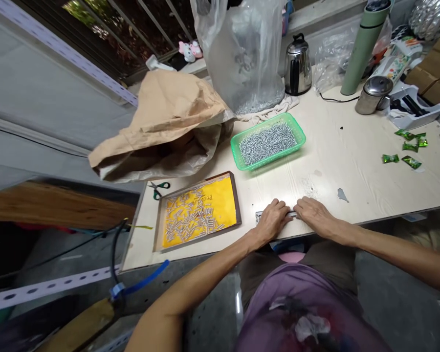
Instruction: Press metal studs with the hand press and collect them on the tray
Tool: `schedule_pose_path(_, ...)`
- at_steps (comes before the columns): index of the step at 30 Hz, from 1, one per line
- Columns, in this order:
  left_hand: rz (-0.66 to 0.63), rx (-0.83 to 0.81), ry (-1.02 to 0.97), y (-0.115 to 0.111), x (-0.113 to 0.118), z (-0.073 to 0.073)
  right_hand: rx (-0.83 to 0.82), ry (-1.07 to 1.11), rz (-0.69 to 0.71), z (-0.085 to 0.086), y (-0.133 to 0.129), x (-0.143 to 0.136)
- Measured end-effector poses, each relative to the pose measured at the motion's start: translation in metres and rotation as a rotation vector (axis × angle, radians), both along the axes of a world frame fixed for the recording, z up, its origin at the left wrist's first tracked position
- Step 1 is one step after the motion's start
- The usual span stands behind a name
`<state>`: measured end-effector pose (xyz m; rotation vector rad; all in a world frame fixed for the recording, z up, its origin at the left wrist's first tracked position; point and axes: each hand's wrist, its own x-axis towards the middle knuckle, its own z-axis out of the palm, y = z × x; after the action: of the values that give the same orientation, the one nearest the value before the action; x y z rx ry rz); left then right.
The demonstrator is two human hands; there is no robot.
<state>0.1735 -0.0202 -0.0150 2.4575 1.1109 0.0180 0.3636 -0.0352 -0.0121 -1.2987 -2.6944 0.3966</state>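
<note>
Near the table's front edge, my left hand (273,221) is closed round a narrow metal strip (258,215), whose left end sticks out past the fingers. Close by on the right, my right hand (313,213) has its fingers pressed together at the strip's other end. A short piece of the strip shows between the two hands; the rest is hidden under the fingers. To the left lies a shallow tray (237,208) with a yellow lining and many small metal pins. Behind the hands sits a green plastic basket (299,134) full of similar small metal pieces.
Green-handled scissors (160,186) and an open brown paper bag (168,107) lie at the left. Behind stand a clear plastic bag (244,58), a steel kettle (298,66) and a green flask (363,54). Green-wrapped sweets (410,146) and a metal mug (372,95) are at the right.
</note>
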Motion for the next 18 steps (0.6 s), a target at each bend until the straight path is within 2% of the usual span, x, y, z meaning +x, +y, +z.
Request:
schedule_pose_path(3, 0.040, 0.055, -0.055, -0.009, -0.002, -0.001, -0.055, 0.057, 0.044, 0.007, 0.012, 0.011)
schedule_pose_path(6, 0.070, 0.159, -0.147, -0.030, -0.001, -0.011, -0.097, 0.076, 0.112, 0.010, 0.024, 0.020)
schedule_pose_path(9, 0.023, 0.210, -0.212, -0.052, 0.005, -0.024, -0.034, 0.032, 0.049, 0.006, 0.036, 0.019)
schedule_pose_path(12, -0.036, 0.189, -0.249, -0.065, 0.012, -0.028, 0.041, -0.015, -0.017, 0.002, 0.054, 0.013)
schedule_pose_path(15, -0.050, 0.156, -0.268, -0.065, 0.014, -0.025, 0.078, -0.082, -0.057, 0.010, 0.069, 0.001)
schedule_pose_path(17, -0.054, 0.142, -0.272, -0.063, 0.014, -0.024, 0.085, -0.116, -0.027, 0.019, 0.069, -0.015)
schedule_pose_path(18, -0.060, 0.135, -0.268, -0.062, 0.013, -0.023, 0.077, -0.111, 0.033, 0.024, 0.066, -0.025)
